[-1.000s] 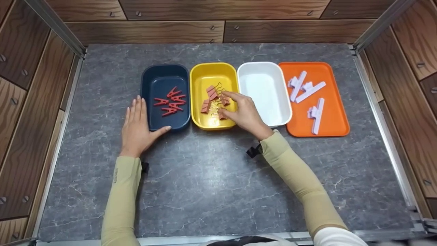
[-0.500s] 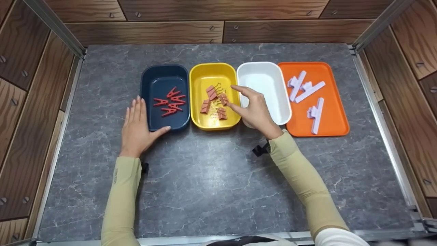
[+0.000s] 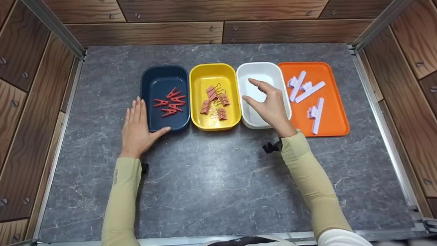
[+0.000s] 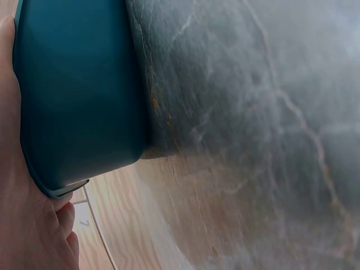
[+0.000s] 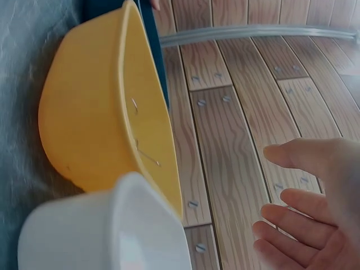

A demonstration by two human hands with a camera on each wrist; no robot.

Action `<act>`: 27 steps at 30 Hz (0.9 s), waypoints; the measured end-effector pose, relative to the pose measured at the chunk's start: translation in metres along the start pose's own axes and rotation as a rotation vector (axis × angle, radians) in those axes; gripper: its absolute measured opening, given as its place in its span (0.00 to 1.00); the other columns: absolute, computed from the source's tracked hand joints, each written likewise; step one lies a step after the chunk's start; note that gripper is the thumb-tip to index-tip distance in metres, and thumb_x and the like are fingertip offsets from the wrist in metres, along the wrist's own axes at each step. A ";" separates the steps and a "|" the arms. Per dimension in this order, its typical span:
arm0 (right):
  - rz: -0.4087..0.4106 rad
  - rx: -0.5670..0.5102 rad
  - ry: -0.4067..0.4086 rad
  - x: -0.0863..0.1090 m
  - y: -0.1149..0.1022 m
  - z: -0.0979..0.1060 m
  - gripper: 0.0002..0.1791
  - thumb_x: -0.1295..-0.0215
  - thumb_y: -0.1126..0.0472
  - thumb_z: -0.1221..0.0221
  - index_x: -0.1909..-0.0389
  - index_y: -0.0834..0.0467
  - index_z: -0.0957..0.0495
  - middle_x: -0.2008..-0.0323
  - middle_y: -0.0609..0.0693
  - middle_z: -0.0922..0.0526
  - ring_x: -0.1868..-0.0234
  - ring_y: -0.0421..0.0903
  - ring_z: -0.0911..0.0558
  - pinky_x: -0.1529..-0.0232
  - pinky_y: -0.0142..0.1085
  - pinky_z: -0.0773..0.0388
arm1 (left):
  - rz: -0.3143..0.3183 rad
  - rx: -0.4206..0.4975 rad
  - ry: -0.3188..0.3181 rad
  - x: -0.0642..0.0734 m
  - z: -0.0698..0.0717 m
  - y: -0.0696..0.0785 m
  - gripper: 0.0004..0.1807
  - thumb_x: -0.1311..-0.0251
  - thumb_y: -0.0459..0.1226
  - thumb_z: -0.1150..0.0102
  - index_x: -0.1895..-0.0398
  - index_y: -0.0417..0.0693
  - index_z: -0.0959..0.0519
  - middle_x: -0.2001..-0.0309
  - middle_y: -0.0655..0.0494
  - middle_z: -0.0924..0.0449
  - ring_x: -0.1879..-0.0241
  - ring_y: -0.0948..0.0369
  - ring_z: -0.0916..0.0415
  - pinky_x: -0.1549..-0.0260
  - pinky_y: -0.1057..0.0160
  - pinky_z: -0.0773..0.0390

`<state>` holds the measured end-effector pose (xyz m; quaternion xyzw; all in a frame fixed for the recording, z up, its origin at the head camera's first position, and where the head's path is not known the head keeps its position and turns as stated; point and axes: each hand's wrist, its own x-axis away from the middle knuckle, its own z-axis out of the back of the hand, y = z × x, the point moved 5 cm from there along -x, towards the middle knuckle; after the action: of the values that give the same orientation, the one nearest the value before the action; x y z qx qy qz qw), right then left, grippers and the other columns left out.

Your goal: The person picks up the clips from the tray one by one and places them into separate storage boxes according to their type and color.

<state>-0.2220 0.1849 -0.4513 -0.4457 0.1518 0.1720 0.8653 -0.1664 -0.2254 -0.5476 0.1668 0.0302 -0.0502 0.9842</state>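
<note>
Against the near-left corner of the dark blue bin rests my left hand, its fingers straight along the side and its thumb at the front rim. Several small red clothespins lie in that bin. My right hand hovers over the white bin, thumb and fingers apart with nothing between them. Beside it, the yellow bin contains several pink binder clips; in the right wrist view only wire handles show past the rim of the yellow bin.
Directly right of the white bin lies an orange tray with a few lilac bag clips. The containers stand in a row on a grey marbled table. Wood-patterned walls and metal rails bound it.
My right hand has moved right, from the binder clips in the yellow bin to above the white bin. A pink clip that was by its fingers stays in the yellow bin. My left hand is still.
</note>
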 end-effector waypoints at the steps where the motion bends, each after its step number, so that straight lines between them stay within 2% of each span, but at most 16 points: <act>1: 0.001 -0.002 0.012 0.000 0.001 0.003 0.28 0.40 0.60 0.26 0.39 0.61 0.19 0.42 0.54 0.17 0.40 0.51 0.20 0.38 0.42 0.25 | 0.001 0.000 0.001 0.000 0.000 0.000 0.71 0.48 0.80 0.52 0.18 0.39 0.64 0.18 0.46 0.70 0.21 0.54 0.73 0.25 0.58 0.73; 11: -0.043 -0.039 0.105 0.000 0.014 0.028 0.27 0.40 0.64 0.27 0.40 0.65 0.19 0.44 0.55 0.16 0.42 0.50 0.19 0.37 0.37 0.25 | -0.002 -0.004 0.006 -0.001 0.000 0.000 0.71 0.48 0.80 0.52 0.18 0.38 0.63 0.18 0.45 0.69 0.20 0.52 0.71 0.25 0.58 0.73; 19: -0.123 -0.053 0.129 0.002 0.024 0.043 0.27 0.40 0.64 0.27 0.39 0.63 0.19 0.43 0.54 0.17 0.40 0.48 0.21 0.36 0.35 0.27 | 0.021 -0.011 -0.022 -0.002 -0.002 0.000 0.72 0.50 0.81 0.54 0.18 0.40 0.65 0.18 0.46 0.70 0.21 0.54 0.74 0.25 0.58 0.74; 27: -0.178 -0.047 0.155 0.007 0.033 0.058 0.27 0.40 0.65 0.27 0.39 0.63 0.19 0.42 0.55 0.17 0.38 0.46 0.22 0.34 0.40 0.28 | 0.023 -0.004 -0.013 -0.001 0.000 0.000 0.73 0.50 0.81 0.53 0.18 0.40 0.65 0.18 0.46 0.70 0.21 0.54 0.74 0.25 0.58 0.73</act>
<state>-0.2238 0.2521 -0.4459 -0.4897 0.1741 0.0632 0.8520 -0.1677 -0.2253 -0.5480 0.1647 0.0218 -0.0398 0.9853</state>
